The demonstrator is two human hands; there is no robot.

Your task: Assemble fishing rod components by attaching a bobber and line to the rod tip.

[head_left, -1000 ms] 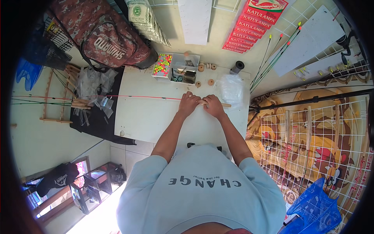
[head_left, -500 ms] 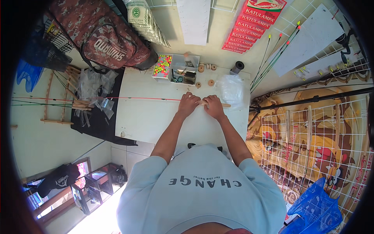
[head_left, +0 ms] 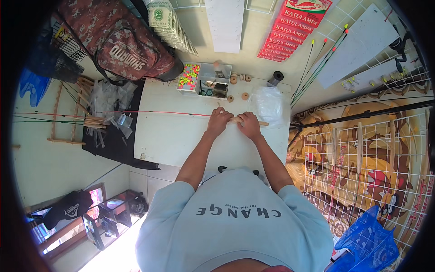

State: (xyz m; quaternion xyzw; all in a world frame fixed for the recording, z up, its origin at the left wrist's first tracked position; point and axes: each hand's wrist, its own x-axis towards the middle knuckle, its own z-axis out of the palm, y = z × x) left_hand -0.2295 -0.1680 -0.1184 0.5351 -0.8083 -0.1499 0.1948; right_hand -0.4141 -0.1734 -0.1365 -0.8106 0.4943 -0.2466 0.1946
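Both hands are over the white tabletop, gripping a thin red fishing rod [head_left: 170,113] with a pale wooden handle [head_left: 263,123]. My left hand [head_left: 219,121] closes round the place where the red shaft meets the wood. Close to its right, my right hand [head_left: 248,124] has its fingers wrapped on the handle, whose butt end sticks out past the hand. A short stretch of wood shows between the two hands. Leftward, the red shaft runs across the table and beyond its edge. My fingers partly hide the joint.
Beyond my hands stand a divided box [head_left: 188,90] with bright beads and small tools, several wooden rings [head_left: 245,96], a clear plastic bag [head_left: 267,104] and a dark roll [head_left: 275,78]. More rods with wooden handles [head_left: 95,121] lie at left on black cloth. A white wire grid [head_left: 344,167] stands right.
The red shaft has risen slightly toward the far side at its left part. Both hands stay in nearly the same place, still closed on the rod.
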